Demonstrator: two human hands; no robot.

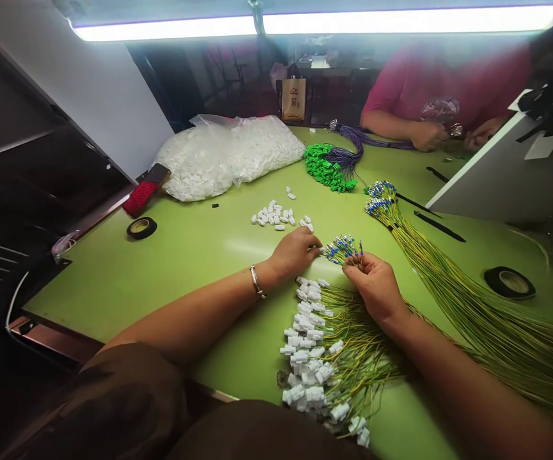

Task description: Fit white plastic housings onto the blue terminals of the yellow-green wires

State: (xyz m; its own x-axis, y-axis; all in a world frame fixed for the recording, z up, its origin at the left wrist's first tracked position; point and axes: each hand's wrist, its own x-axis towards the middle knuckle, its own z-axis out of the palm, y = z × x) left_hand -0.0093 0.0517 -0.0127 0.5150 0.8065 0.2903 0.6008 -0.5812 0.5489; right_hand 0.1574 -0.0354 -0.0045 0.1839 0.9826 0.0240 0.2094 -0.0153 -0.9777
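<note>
My right hand (pixel 376 284) is closed around a bunch of yellow-green wires, whose blue-sleeved metal terminals (pixel 341 248) fan out toward the left. Just left of those tips, my left hand (pixel 295 252) pinches a small white connector housing (pixel 322 250), mostly covered by the fingers. Below both hands lies a heap of white connectors (pixel 312 358) fitted on yellow-green wires (pixel 365 332). Beyond my left hand, loose white housings (pixel 273 215) are scattered on the green table (pixel 199 249).
Bags of white housings (pixel 231 156) lie at the back, beside a phone (pixel 154 182). Green connectors (pixel 328 167) on purple wires and a long yellow-green wire bundle (pixel 429 255) are to the right. Black tape rolls (pixel 142 228) lie on the table. A person in pink (pixel 443 89) works opposite.
</note>
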